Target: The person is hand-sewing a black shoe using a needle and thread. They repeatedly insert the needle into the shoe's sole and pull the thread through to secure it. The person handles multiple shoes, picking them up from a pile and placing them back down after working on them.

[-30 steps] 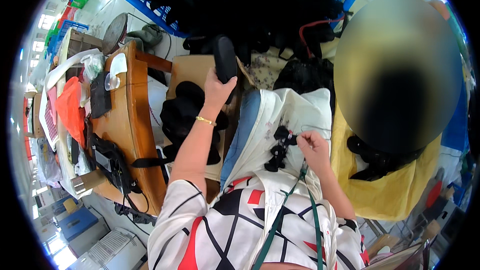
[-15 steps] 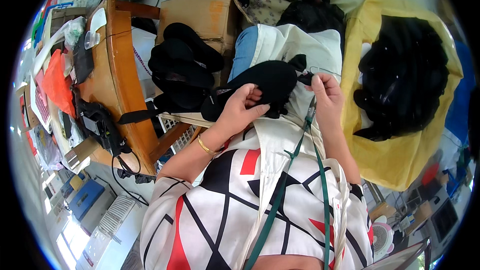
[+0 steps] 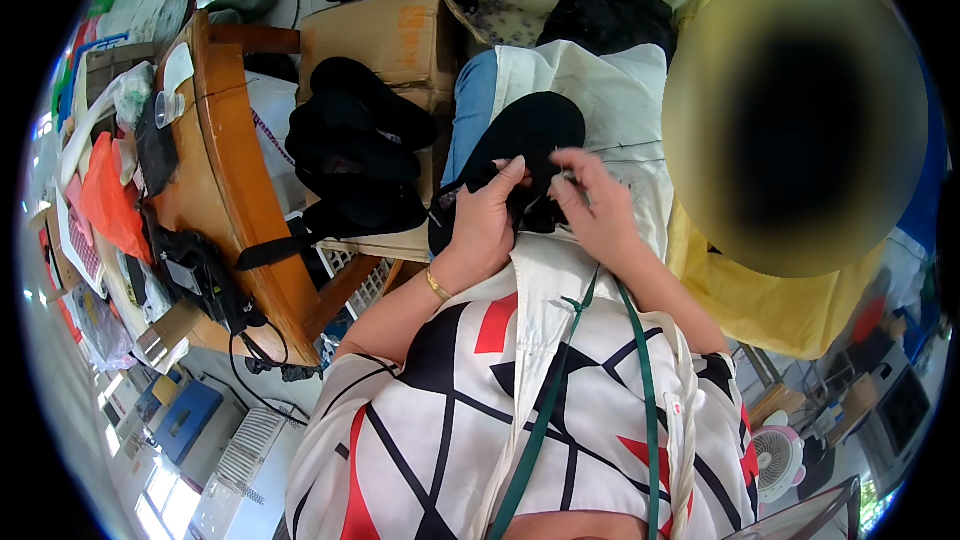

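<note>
A black cloth shoe [image 3: 540,130], its rounded end pointing away from me, lies over the white apron [image 3: 635,90] on my lap. My left hand [image 3: 487,215] is closed round the shoe's near left side, thumb on top. At its right edge my right hand [image 3: 597,202] has thumb and forefinger bent together beside the black fabric; whatever they pinch is too small to make out. Thin dark threads [image 3: 635,147] stretch over the apron right of the shoe. A green lanyard [image 3: 545,410] runs up from my chest toward my right hand, where its end is hidden.
Several similar black pieces [image 3: 355,140] are piled at left, by a cardboard box [image 3: 375,35]. A wooden table [image 3: 225,170] with a black bag [image 3: 200,260] stands further left. At right is a yellow bag [image 3: 760,305], mostly covered by a blurred patch.
My right hand has moved left from a small black strap end to the shoe's edge. The snips seen hanging beneath that hand on the lanyard are now out of sight.
</note>
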Motion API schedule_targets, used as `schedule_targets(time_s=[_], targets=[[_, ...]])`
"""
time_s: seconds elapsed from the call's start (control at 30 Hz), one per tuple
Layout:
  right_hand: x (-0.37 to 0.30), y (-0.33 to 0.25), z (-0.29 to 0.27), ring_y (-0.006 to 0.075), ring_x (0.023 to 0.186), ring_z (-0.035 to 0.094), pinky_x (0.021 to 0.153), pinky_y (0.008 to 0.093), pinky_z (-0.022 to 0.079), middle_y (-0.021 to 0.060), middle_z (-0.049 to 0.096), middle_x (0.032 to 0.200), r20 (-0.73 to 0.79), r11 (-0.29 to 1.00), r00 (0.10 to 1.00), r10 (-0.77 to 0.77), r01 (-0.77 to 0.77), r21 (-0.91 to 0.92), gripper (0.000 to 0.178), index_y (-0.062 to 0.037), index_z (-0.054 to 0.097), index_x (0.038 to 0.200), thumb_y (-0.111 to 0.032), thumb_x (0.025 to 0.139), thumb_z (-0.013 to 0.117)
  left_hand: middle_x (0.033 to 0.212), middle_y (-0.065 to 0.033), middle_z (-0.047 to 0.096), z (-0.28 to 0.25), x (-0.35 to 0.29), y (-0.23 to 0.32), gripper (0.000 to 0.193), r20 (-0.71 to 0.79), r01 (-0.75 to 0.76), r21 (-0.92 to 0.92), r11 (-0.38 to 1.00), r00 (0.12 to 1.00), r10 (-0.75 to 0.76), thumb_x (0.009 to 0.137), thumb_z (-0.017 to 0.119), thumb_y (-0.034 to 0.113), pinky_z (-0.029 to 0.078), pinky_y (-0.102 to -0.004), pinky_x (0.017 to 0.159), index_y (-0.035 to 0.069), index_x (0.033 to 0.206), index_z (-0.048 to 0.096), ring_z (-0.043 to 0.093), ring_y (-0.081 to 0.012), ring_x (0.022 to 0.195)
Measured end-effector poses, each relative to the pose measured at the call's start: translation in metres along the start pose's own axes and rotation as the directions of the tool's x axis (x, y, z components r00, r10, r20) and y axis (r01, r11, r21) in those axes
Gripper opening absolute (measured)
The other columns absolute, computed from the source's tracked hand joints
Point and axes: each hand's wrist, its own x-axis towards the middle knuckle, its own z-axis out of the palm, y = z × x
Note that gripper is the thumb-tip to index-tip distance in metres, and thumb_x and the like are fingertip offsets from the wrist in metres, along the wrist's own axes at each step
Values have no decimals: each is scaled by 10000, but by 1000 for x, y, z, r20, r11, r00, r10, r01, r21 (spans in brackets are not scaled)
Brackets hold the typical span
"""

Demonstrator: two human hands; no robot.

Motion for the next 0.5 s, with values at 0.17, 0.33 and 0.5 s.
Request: schedule_targets(time_s=[0.17,0.33,0.5], targets=[[9,9,-7,101,687,627,630,257,509,68,652,770,26,938,969,244,-243,249,110,-16,654,1030,-91,952,633,966,-43,696,19,-1,10,153,-29,44,10,999,999,-44,903,725,98,522,-275,832,34,1027,662,652,-127,887],[13,-7,-13,36,655,525,583,213,424,-15,592,726,159,933,928,337,-352,76,126,-28,647,1052,-110,957,626,1047,-67,711,20,2,9,195,25,9,2,1000,1000,-9,900,715,70,536,-286,850,15,1082,675,675,-144,938],[15,-1,-9,113,558,531,541,284,440,74,599,647,102,976,970,219,-217,-32,111,-34,657,993,-93,902,635,1067,-59,709,20,2,9,232,35,-19,50,999,999,17,902,706,61,535,-288,863,18,1128,672,672,-141,945]])
